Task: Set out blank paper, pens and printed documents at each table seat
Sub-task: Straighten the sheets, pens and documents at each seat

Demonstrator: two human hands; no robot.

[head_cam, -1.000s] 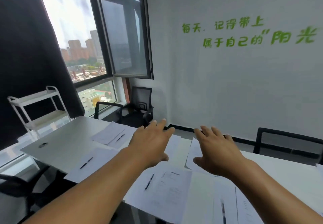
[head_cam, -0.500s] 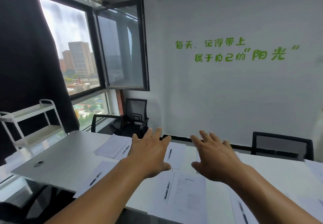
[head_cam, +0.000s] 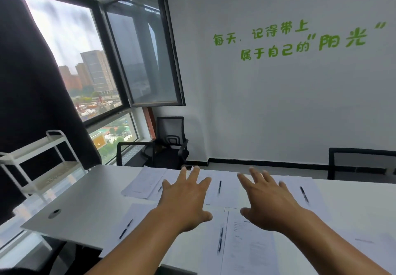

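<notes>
Head view: left hand (head_cam: 184, 201) and right hand (head_cam: 271, 204), splayed and empty, held as before over the white bench (head_cam: 85, 201); view raised; printed sheet with black pen (head_cam: 220, 239) laid beneath them.

Office meeting room: long table (head_cam: 85, 199), mesh chairs (head_cam: 171, 137), wall slogan (head_cam: 295, 39).

- Five dark pens on the white tabletop (head_cam: 353, 206): (head_cam: 126, 228), (head_cam: 220, 239), (head_cam: 219, 186), (head_cam: 304, 194), and one (head_cam: 160, 188) partly hidden.
- Two bare hands: left (head_cam: 186, 201), right (head_cam: 267, 201).
- Three black mesh office chairs: (head_cam: 171, 137), (head_cam: 130, 152), (head_cam: 362, 163).
- One white wire shelf trolley (head_cam: 42, 163).
</notes>
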